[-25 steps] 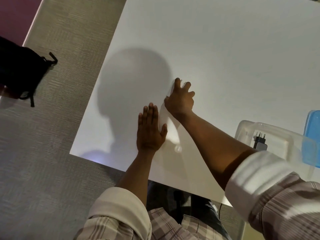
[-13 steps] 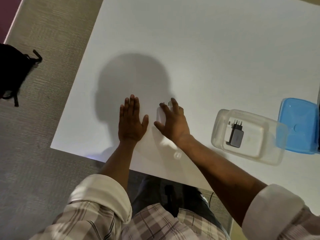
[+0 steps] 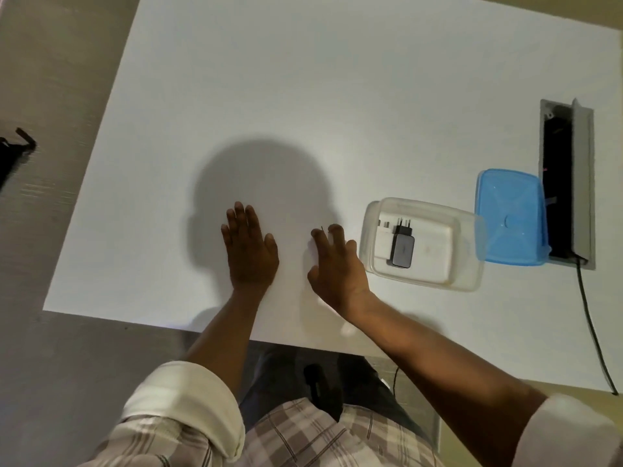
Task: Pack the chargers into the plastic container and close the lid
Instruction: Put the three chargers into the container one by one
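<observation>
My right hand is curled around a white charger, mostly hidden under the fingers, with a metal prong showing above them. It sits just left of the clear plastic container. Inside the container lie a black charger and a white charger, side by side at its left end. The blue lid lies on the table to the container's right, overlapping its corner. My left hand rests flat on the white table, fingers together, holding nothing.
A recessed power strip box with its flap up sits in the table right of the lid; a black cable runs from it toward the near edge. A black bag lies on the floor at the left.
My right hand has drawn the white charger from the far middle of the table toward me and rightward, up to the container. The view swung right, revealing container, lid and power box.
</observation>
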Demonstrator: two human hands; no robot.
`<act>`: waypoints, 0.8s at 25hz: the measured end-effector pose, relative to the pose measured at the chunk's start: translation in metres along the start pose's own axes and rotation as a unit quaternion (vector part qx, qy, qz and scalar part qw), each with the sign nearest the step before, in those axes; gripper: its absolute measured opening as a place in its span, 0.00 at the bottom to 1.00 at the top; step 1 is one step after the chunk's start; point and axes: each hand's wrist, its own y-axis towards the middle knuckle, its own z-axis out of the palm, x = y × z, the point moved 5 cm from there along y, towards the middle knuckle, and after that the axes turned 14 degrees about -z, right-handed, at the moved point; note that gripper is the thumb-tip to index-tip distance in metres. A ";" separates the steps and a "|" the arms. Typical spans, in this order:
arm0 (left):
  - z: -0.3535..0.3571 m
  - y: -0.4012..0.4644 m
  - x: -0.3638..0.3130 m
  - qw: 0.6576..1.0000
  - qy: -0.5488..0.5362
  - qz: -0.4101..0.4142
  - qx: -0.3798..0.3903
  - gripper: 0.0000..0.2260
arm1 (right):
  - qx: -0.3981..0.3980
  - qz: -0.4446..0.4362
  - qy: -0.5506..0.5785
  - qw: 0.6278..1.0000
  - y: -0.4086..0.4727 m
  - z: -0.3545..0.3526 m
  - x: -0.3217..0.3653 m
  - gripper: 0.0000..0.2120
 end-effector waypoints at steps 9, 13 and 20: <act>0.041 -0.043 -0.091 0.988 0.031 0.146 0.047 0.29 | -0.153 0.074 0.172 0.970 -0.063 -0.073 -0.050 0.31; 0.050 -0.053 -0.110 0.990 0.013 0.134 0.041 0.31 | -0.172 0.153 0.150 0.962 -0.082 -0.085 -0.120 0.33; 0.051 -0.054 -0.109 0.991 0.005 0.127 0.037 0.32 | -0.128 0.246 0.172 0.945 -0.080 -0.054 -0.186 0.29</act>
